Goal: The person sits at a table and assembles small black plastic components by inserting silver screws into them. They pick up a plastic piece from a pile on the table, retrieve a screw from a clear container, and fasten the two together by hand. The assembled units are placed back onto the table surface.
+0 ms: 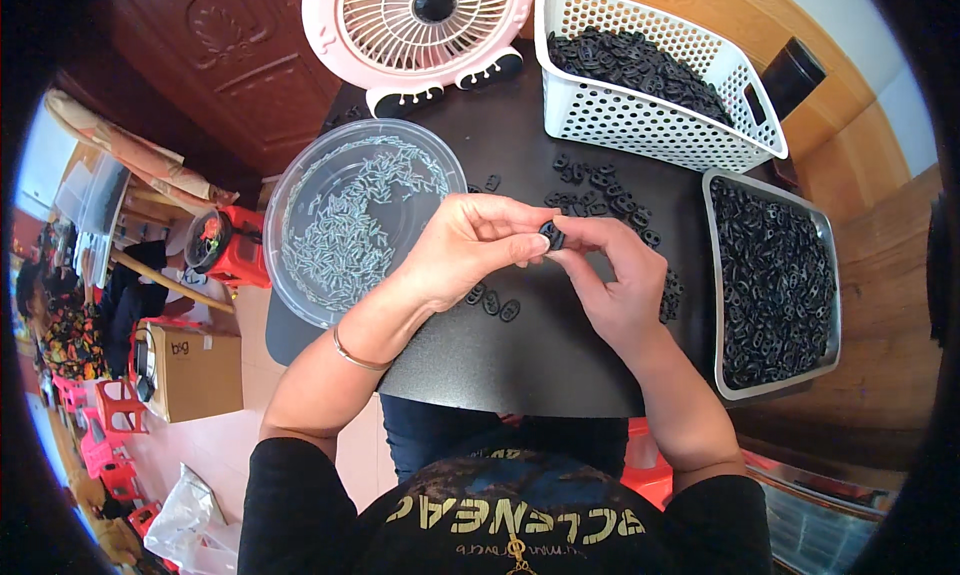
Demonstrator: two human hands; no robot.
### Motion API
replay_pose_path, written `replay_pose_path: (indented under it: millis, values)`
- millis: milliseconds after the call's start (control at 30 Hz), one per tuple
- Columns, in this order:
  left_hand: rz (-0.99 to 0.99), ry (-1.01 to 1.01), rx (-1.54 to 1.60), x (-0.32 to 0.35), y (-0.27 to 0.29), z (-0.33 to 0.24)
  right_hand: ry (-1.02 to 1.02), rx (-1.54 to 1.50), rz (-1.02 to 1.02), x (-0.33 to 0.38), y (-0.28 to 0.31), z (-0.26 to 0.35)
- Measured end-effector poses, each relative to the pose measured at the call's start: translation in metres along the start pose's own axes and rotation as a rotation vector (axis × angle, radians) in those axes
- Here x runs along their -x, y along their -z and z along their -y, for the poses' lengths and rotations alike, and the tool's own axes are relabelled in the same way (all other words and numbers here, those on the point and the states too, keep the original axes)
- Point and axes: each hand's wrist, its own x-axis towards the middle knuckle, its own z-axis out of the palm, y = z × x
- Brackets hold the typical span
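Above the black table [450, 370], my left hand [465, 237] and my right hand [618, 273] meet fingertip to fingertip. Between them they pinch a small black plastic piece [551, 235], partly covered by the fingers. Below my left hand lie a few flat oval black pieces with holes [490, 302]. Beyond and beside my right hand, more loose black pieces [600, 187] are scattered on the tabletop. To the left of my left hand stands a round clear plastic tub [458, 170] holding many tiny silvery springs or pins [345, 245]; which they are I cannot tell.
A white perforated basket [640, 125] of black pieces stands at the far right. Nearer, a metal tray [718, 285] is full of similar pieces. A pink fan [420, 70] sits at the back. On the floor at left are a cardboard box [200, 375] and red stools [120, 405].
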Motion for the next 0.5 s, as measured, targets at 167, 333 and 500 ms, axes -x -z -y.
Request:
replay_pose_path:
  millis: [167,333,500]
  values:
    - [-0.018,-0.004,0.003,0.0014,-0.0021,-0.0020,-0.028,-0.038,-0.014,-0.0008,-0.0016,0.0027]
    - [0.006,-0.044,0.004,-0.0004,0.0001,-0.0033,-0.189,-0.300,0.018,-0.0004,-0.0003,0.0021]
    - [0.045,-0.083,-0.017,-0.0013,0.0009,-0.0075,-0.062,-0.176,0.040,-0.0019,-0.0013,-0.0048]
